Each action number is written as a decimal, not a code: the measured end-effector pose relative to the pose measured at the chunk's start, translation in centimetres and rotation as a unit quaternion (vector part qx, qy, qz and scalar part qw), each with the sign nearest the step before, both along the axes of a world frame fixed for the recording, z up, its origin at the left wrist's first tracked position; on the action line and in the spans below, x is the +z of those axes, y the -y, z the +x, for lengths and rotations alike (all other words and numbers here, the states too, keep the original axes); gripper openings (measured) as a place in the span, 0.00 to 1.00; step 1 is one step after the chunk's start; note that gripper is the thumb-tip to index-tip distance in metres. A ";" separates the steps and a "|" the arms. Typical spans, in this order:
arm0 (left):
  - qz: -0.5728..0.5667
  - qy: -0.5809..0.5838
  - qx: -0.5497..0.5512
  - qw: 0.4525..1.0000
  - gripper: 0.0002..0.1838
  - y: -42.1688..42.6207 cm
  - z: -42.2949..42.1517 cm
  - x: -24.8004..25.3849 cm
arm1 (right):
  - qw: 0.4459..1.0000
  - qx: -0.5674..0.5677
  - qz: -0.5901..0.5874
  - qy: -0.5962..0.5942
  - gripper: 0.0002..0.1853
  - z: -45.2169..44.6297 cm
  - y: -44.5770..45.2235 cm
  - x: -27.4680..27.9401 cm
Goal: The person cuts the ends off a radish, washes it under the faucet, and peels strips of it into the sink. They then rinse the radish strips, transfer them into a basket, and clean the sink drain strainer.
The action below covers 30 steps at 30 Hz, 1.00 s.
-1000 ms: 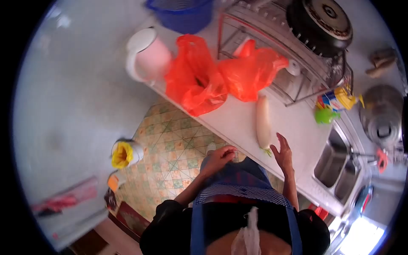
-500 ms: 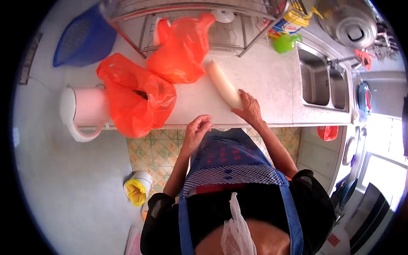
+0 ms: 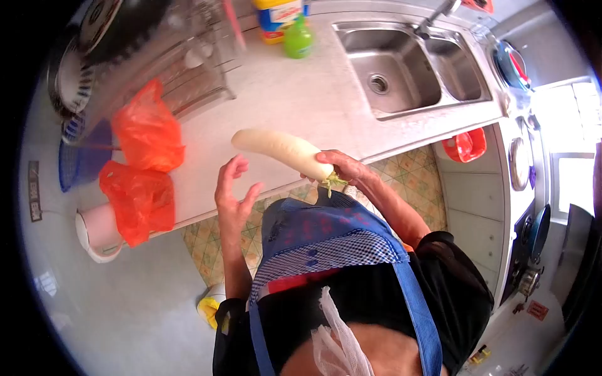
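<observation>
A long white radish point(image 3: 276, 148) with a green leafy stub is held over the counter's front edge. My right hand point(image 3: 342, 167) is wrapped round its leafy end. Its far end points up and to the left. My left hand point(image 3: 233, 188) is just below and left of the radish, fingers apart, holding nothing and not touching it. Left of that hand, two red plastic bags, an upper bag point(image 3: 150, 133) and a lower bag point(image 3: 139, 203), lie on the counter.
A steel double sink point(image 3: 392, 69) is set into the counter point(image 3: 301, 94) at the right. A green bottle point(image 3: 298, 41) stands behind. A wire rack point(image 3: 197, 81) is at the back left. Beside the bags is a white pitcher point(image 3: 97, 229). A red basket point(image 3: 465, 145) hangs below the sink.
The radish has been lifted off the counter by my right hand, turned with its leafy end towards me. My left hand has opened and moved left. The view has swung right towards the sink.
</observation>
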<state>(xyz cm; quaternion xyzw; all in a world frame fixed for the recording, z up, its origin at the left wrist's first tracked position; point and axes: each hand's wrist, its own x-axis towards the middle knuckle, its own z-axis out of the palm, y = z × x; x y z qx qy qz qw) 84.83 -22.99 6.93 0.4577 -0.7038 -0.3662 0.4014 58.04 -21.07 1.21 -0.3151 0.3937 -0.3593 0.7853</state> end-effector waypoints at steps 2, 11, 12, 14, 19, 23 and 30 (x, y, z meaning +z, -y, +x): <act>-0.044 0.063 -0.042 0.996 0.36 -0.7 -6.2 1.6 | 0.999 0.032 0.039 0.015 0.34 -4.5 -1.6 0.5; -0.126 0.260 -0.305 0.907 0.50 -2.2 -26.2 2.7 | 0.996 0.082 0.017 -0.043 0.32 -21.3 -6.9 3.2; -0.105 0.265 -0.310 0.907 0.45 -2.3 -27.2 2.8 | 0.995 0.095 0.027 -0.009 0.32 -22.5 -7.1 3.2; -0.088 0.261 -0.303 0.912 0.41 -1.9 -28.9 3.4 | 0.995 0.081 0.028 0.047 0.33 -23.8 -7.1 3.8; 0.026 0.033 -0.220 0.975 0.30 1.3 -29.3 1.0 | 0.985 -0.040 -0.046 0.162 0.39 -27.1 -4.8 0.2; 0.292 -0.227 -0.076 0.926 0.25 4.5 -28.0 0.3 | 0.950 -0.093 -0.253 -0.156 0.38 -20.5 -2.2 -3.5; 0.354 -0.335 -0.051 0.871 0.29 7.1 -28.7 -2.4 | 0.683 0.051 -0.544 -0.485 0.37 -19.6 -1.7 -10.0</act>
